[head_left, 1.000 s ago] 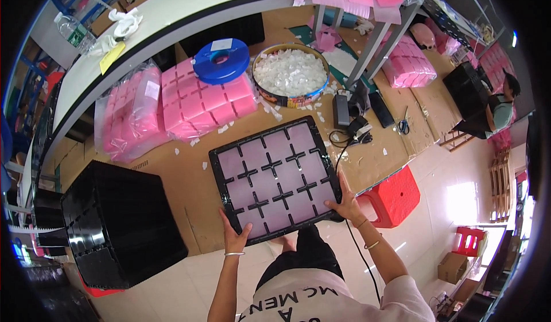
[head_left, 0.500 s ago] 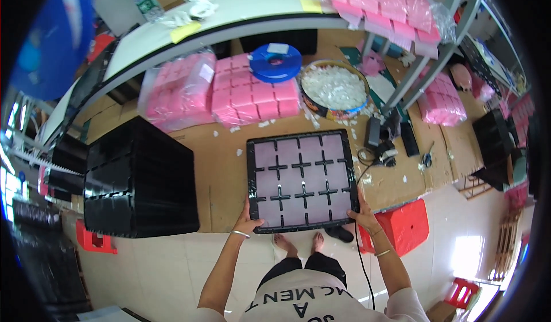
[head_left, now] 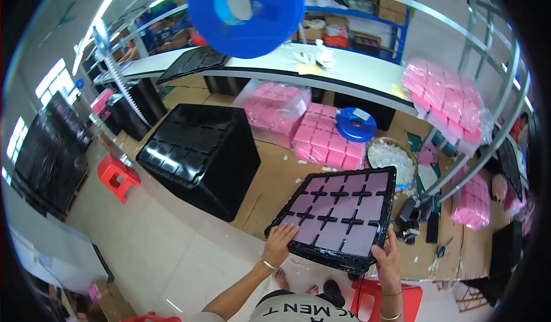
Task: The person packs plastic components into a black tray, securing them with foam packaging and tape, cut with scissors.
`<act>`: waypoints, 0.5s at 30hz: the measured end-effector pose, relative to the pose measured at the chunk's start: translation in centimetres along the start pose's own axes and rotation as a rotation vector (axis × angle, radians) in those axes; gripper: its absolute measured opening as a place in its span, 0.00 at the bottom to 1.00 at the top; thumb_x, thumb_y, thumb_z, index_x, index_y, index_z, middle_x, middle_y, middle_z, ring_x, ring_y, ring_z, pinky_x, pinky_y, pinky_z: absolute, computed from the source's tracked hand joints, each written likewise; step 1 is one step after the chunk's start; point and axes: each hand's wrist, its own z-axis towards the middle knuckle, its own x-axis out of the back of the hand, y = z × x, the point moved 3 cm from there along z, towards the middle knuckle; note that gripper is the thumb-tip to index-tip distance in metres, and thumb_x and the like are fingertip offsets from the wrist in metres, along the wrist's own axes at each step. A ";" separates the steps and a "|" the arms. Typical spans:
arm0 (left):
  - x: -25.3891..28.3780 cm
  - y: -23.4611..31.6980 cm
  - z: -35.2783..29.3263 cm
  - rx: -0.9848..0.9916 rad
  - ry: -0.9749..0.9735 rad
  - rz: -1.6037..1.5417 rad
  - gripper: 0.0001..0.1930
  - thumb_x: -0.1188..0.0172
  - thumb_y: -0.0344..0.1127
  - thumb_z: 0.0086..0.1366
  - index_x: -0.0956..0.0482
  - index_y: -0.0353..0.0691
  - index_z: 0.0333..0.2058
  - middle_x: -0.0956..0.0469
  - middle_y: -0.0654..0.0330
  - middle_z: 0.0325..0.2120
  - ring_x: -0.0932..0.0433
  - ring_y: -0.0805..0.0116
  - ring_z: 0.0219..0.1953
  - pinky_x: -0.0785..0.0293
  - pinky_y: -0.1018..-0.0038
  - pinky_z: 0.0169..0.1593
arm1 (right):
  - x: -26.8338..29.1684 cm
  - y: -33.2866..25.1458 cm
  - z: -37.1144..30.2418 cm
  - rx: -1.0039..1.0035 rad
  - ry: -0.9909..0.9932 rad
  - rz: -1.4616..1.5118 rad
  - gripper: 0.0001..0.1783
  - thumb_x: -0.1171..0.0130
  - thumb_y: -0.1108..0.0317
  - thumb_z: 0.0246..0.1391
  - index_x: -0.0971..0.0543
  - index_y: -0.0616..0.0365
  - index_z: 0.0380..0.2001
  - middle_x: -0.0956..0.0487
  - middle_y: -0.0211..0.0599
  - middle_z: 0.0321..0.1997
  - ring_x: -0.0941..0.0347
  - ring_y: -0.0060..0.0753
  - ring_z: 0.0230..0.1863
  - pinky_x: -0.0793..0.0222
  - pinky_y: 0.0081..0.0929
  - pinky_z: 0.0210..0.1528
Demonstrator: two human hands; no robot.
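Both my hands hold a black plastic tray (head_left: 332, 256) at the front of the workbench. Flat lilac-pink pads (head_left: 327, 196) fill its compartments, split by black cross-shaped ridges. The tray is slightly tilted and turned. My left hand (head_left: 279, 244) is at its near left edge, fingers over the rim and lying on a pad. My right hand (head_left: 388, 259) grips the near right corner, thumb on top and fingers at the side. The underside of the tray is hidden. To the left stands a tall stack of shiny black trays (head_left: 198, 150).
Behind the tray are plastic-wrapped pink pad blocks (head_left: 324, 135), a blue reel (head_left: 356, 124) and a round tub of white scraps (head_left: 392, 162). A black device with cables (head_left: 408, 216) and scissors (head_left: 443, 247) lie right. A large blue reel (head_left: 247, 15) hangs above. Red stools (head_left: 117, 175) stand below.
The view has swung left and up. The tray has gone from level to tilted and turned. My left hand has shifted from the near left corner onto the edge and a pad.
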 end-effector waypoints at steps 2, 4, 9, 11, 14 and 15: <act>4.7 -0.1 0.0 0.120 0.126 -0.109 0.26 0.42 0.20 0.53 0.22 0.38 0.53 0.20 0.49 0.49 0.23 0.51 0.53 0.30 0.60 0.56 | -4.5 -3.8 -0.1 0.100 -0.186 0.231 0.44 0.40 0.65 0.60 0.52 0.62 0.72 0.28 0.50 0.60 0.25 0.38 0.55 0.25 0.29 0.52; 9.2 0.2 -1.8 0.458 0.211 -0.260 0.19 0.40 0.23 0.57 0.20 0.35 0.49 0.17 0.51 0.42 0.19 0.54 0.47 0.25 0.66 0.51 | -7.5 -5.7 0.0 0.192 -0.396 0.247 0.45 0.39 0.57 0.62 0.52 0.62 0.72 0.33 0.55 0.65 0.28 0.48 0.61 0.26 0.34 0.57; 18.2 -0.1 -5.0 0.658 0.673 -0.423 0.20 0.37 0.38 0.67 0.24 0.29 0.52 0.21 0.57 0.48 0.24 0.68 0.49 0.29 0.73 0.55 | -10.8 -4.0 1.9 0.164 -0.501 0.094 0.28 0.45 0.73 0.63 0.37 0.63 0.65 0.29 0.48 0.62 0.27 0.40 0.59 0.28 0.33 0.57; 22.4 -1.7 -3.4 0.642 0.713 -0.473 0.23 0.37 0.36 0.67 0.28 0.27 0.55 0.22 0.57 0.50 0.25 0.67 0.51 0.31 0.72 0.57 | -11.4 -2.1 2.9 0.065 -0.520 -0.060 0.22 0.43 0.73 0.63 0.30 0.65 0.59 0.24 0.47 0.56 0.24 0.36 0.53 0.25 0.33 0.53; 25.8 -6.3 0.6 0.636 0.811 -0.710 0.22 0.40 0.33 0.68 0.29 0.27 0.56 0.23 0.56 0.49 0.26 0.67 0.51 0.32 0.71 0.58 | -13.2 -0.6 3.5 0.025 -0.577 -0.080 0.16 0.44 0.74 0.63 0.25 0.65 0.54 0.22 0.41 0.53 0.23 0.29 0.50 0.26 0.28 0.51; 26.4 -8.6 1.8 0.645 0.823 -0.714 0.21 0.41 0.32 0.68 0.29 0.27 0.56 0.23 0.55 0.49 0.26 0.67 0.52 0.33 0.71 0.58 | -13.9 0.0 3.9 0.012 -0.624 -0.090 0.16 0.43 0.73 0.63 0.25 0.65 0.53 0.22 0.40 0.53 0.23 0.27 0.50 0.26 0.26 0.51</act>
